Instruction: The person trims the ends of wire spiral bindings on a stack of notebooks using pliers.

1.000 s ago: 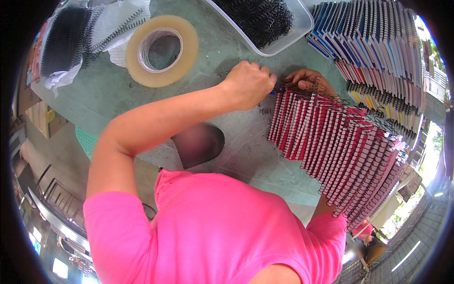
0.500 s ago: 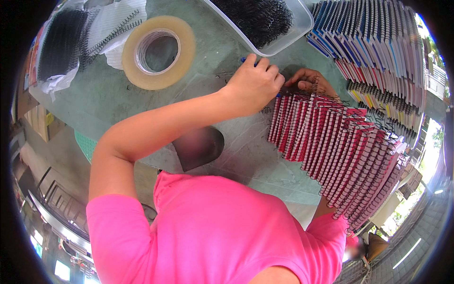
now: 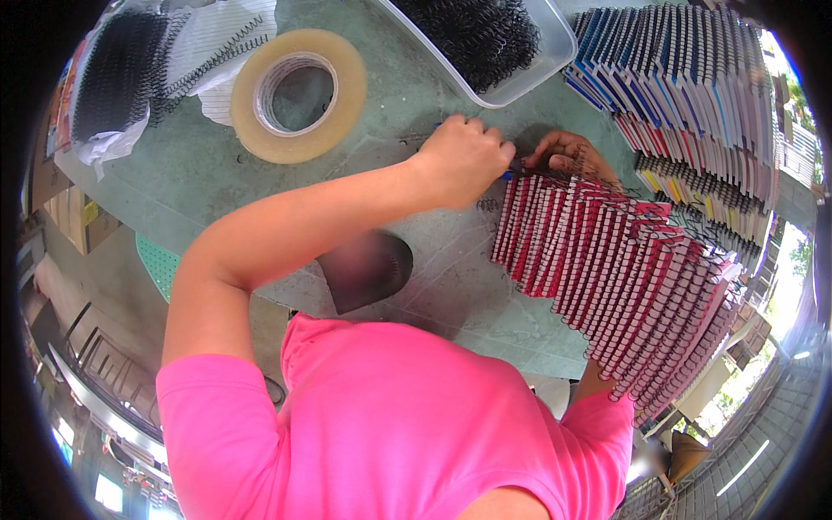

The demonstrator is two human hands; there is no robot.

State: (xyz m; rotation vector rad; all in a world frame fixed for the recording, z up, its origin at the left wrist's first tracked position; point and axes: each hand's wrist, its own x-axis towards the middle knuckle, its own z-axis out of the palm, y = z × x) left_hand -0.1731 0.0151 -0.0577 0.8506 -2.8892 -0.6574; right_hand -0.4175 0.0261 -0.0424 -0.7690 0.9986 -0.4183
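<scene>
Coil-end work at the red notebooks (image 3: 598, 260), right of centre in the frame, appears under way. A mostly hidden blue tool (image 3: 508, 176) is clutched in the left hand (image 3: 465, 160); the right hand (image 3: 565, 152) is curled nearby, its hold unclear. Steady alignment seems called for next.

Round yellowish plastic tape roll (image 3: 247, 100): here, on the green tabletop (image 3: 195, 195), left of the bare left hand (image 3: 464, 163).
Rectangular clear plastic box (image 3: 560, 54): behind the hands, black wire coils (image 3: 468, 36) inside.
Red spiral-bound paper notebooks (image 3: 598, 251): before the bare right hand (image 3: 568, 154).
Blue spiral-bound paper notebooks (image 3: 667, 78): behind the red ones.
</scene>
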